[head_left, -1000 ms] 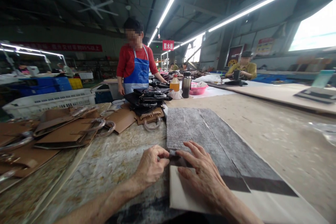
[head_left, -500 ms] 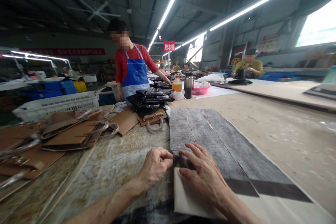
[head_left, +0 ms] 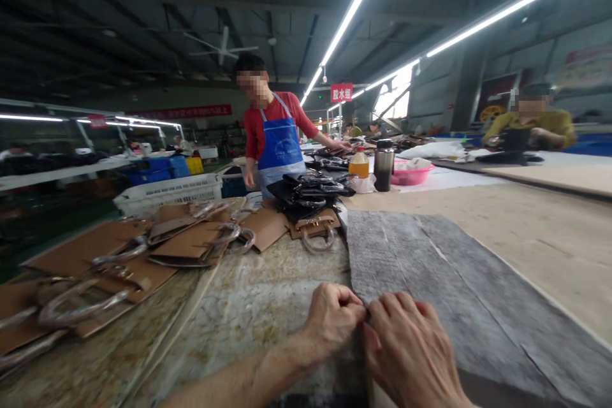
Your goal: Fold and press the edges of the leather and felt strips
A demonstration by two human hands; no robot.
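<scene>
Head view, left hand [head_left: 335, 319] and right hand [head_left: 406, 347] side by side, fingers curled, pinching near edge of grey felt sheet [head_left: 430, 280], on tabletop [head_left: 258, 306], brown handbags [head_left: 186, 242] far left.

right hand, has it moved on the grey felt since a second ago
Yes. The right hand lay flat with fingers spread on the grey felt sheet; now it is curled at the sheet's left edge, fingertips meeting the left hand.
</scene>
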